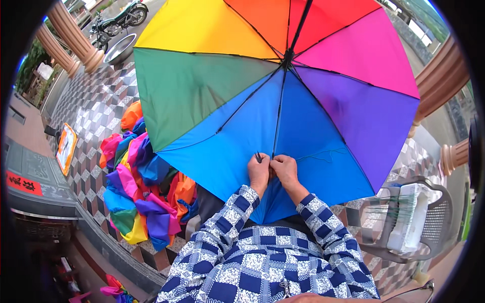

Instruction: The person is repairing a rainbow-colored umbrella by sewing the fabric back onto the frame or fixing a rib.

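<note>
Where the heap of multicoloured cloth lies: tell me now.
In the head view, the cloth heap lies on the tiled floor at left, beside the open umbrella and left of the left hand.

The umbrella (313,141) is covered in thin, smooth cloth with a soft sheen and is braced by dark, metal-looking ribs (277,111). Similar silky cloth is seen in the heap (151,187) at left. The floor (96,106) is laid with smooth, shiny tiles. Glossy metal is shown by the far-left basin (120,49), matt plastic by the right-hand chair (438,214).
</note>
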`<action>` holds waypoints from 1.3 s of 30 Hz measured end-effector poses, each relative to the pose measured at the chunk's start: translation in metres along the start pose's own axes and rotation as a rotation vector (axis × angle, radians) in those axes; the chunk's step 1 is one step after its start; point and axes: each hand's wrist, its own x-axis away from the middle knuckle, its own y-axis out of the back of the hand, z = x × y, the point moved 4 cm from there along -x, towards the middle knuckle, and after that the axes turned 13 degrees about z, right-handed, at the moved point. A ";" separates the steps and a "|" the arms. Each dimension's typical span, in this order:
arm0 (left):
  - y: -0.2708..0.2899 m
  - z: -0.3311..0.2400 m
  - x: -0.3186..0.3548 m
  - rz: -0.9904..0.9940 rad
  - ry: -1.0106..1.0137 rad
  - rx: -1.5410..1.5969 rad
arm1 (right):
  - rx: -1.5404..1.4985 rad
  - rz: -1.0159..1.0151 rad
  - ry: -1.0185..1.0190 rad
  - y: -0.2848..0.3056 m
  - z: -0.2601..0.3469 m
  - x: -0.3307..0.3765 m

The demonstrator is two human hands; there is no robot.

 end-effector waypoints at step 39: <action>0.012 -0.004 0.003 0.048 0.226 0.263 | -0.440 0.301 -0.094 0.013 -0.001 0.016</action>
